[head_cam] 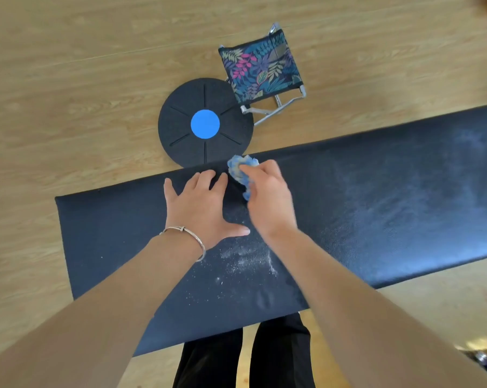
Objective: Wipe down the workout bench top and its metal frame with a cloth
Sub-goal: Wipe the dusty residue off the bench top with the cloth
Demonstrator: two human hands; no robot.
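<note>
Wood floor (68,65); one bench (110,233); one cloth (238,167)

A single head-worn view looks almost straight down from close above the worktop (110,233), which runs from left to far right, with floor (68,65) beyond its far edge.

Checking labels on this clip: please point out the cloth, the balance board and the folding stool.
cloth (237,168): head view, on its bunched blue upper part.
balance board (205,124): head view, on its blue centre circle.
folding stool (260,67): head view, on its leaf-print fabric seat.
</note>
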